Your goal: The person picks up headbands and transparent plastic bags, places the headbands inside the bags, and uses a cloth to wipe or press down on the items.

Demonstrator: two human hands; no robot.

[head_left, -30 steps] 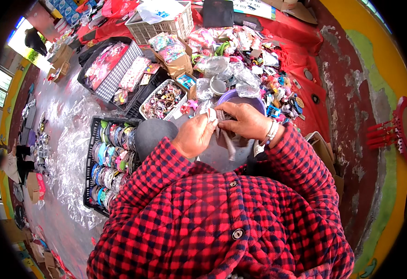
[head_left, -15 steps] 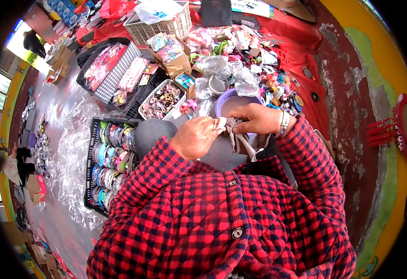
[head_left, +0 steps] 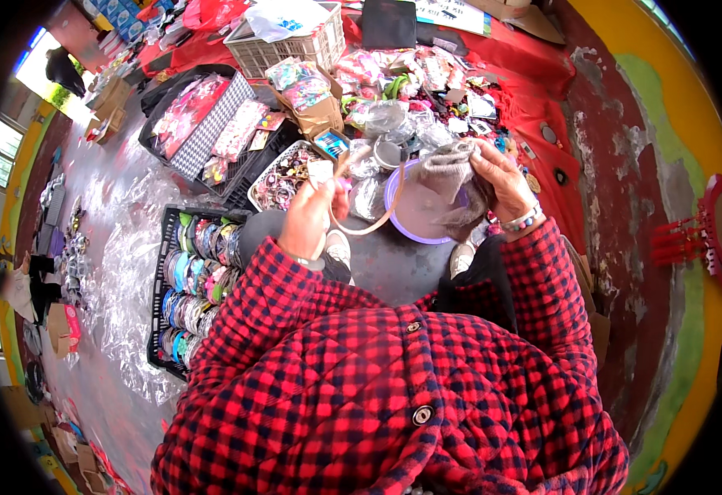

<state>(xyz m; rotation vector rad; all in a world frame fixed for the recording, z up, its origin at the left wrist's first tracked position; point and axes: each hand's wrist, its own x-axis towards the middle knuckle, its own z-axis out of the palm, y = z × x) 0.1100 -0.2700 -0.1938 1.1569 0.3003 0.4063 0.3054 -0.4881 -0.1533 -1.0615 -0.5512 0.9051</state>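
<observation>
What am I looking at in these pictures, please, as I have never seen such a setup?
There is no robot: a person in a red checked jacket works with two bare hands. Every picture comes from a wide fisheye camera on that person's head, looking down.

The left hand holds a curved tan band in its fingers; the right hand holds a grey-brown cloth that hides part of a purple basin.

To the left is a black crate of coloured bands; beyond the hands lie a white basket and clear packets.
</observation>
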